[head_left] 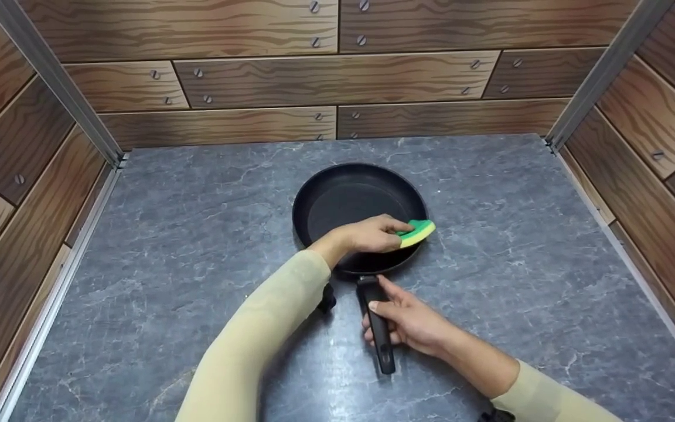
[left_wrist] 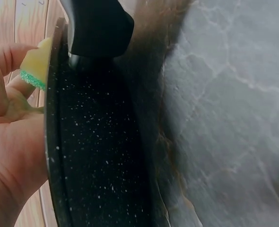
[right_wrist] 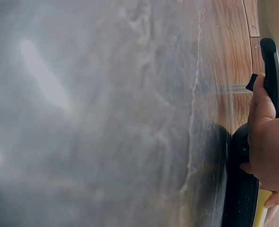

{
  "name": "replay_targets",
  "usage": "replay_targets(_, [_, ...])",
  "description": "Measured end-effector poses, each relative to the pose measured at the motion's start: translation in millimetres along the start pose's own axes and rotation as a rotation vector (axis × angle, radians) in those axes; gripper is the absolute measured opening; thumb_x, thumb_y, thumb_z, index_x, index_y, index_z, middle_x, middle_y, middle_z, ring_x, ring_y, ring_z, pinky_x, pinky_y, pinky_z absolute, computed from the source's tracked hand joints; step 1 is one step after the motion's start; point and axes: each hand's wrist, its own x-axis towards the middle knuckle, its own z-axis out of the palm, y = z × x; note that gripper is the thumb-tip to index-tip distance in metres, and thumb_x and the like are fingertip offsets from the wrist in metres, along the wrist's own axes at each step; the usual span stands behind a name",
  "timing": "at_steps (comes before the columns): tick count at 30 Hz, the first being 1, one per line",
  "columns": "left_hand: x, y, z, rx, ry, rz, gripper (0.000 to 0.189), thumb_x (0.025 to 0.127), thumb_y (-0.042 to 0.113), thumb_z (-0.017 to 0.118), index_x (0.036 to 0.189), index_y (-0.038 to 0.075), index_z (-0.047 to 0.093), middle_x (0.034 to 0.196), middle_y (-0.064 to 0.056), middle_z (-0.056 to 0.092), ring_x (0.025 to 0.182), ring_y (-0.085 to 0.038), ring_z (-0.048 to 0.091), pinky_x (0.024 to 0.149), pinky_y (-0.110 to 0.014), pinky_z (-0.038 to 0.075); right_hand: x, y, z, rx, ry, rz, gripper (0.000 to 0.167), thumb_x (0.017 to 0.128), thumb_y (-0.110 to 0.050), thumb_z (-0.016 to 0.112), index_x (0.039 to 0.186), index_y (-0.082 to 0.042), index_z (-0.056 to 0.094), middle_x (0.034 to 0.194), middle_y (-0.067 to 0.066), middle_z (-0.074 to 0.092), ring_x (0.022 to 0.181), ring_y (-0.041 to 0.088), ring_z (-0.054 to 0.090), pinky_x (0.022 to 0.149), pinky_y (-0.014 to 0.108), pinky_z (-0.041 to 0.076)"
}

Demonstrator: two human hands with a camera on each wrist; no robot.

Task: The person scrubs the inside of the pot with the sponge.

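A black frying pan sits on the grey marbled tabletop, its handle pointing toward me. My left hand reaches over the pan and pinches a green-and-yellow sponge at the pan's right rim. The sponge's green side faces up in the head view. My right hand grips the handle, with the thumb on top and fingers around underneath. In the left wrist view the speckled outer wall of the pan hides part of the left hand. The right wrist view shows the right hand on the handle.
Wood-patterned panels with printed screws stand at the back and both sides. Metal rails run along the corners. The grey tabletop extends around the pan. Dark wrist straps show near both sleeves.
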Motion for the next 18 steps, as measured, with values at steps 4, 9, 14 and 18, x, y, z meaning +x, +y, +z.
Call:
replay_targets(4, [6.5,0.8,-1.1,0.045,0.018,0.011,0.060,0.100,0.021,0.054,0.160,0.019,0.051,0.160,-0.011,0.042,0.126,-0.022,0.045,0.100,-0.029,0.037,-0.1,0,0,0.001,0.000,0.001,0.089,0.112,-0.017,0.054,0.170,-0.013,-0.014,0.099,0.014,0.070,0.082,0.019,0.075,0.081,0.040,0.064])
replay_targets(9, [12.9,3.0,-1.8,0.161,0.008,0.031,0.059,0.104,0.021,0.051,0.163,0.018,0.045,0.160,-0.012,0.040,0.137,-0.023,0.044,0.108,-0.030,0.036,-0.9,0,-1,-0.004,-0.006,-0.008,0.090,0.111,-0.018,0.054,0.170,-0.012,-0.014,0.098,0.014,0.070,0.082,0.019,0.075,0.080,0.040,0.064])
replay_targets(14, [13.6,5.7,-3.6,0.253,-0.025,0.037,0.060,0.106,0.022,0.051,0.165,0.022,0.040,0.166,-0.016,0.032,0.149,-0.029,0.037,0.116,-0.034,0.034,-1.2,0,-1,-0.008,-0.009,-0.006,0.091,0.111,-0.018,0.055,0.170,-0.012,-0.014,0.099,0.014,0.070,0.083,0.019,0.075,0.080,0.040,0.063])
replay_targets(18, [11.0,5.4,-5.7,0.321,-0.037,0.029,0.062,0.107,0.026,0.055,0.166,0.028,0.036,0.164,-0.017,0.035,0.147,-0.028,0.038,0.116,-0.038,0.036,-1.0,0,-1,-0.013,-0.009,0.000,0.090,0.111,-0.018,0.055,0.170,-0.012,-0.013,0.099,0.014,0.070,0.083,0.019,0.075,0.081,0.040,0.063])
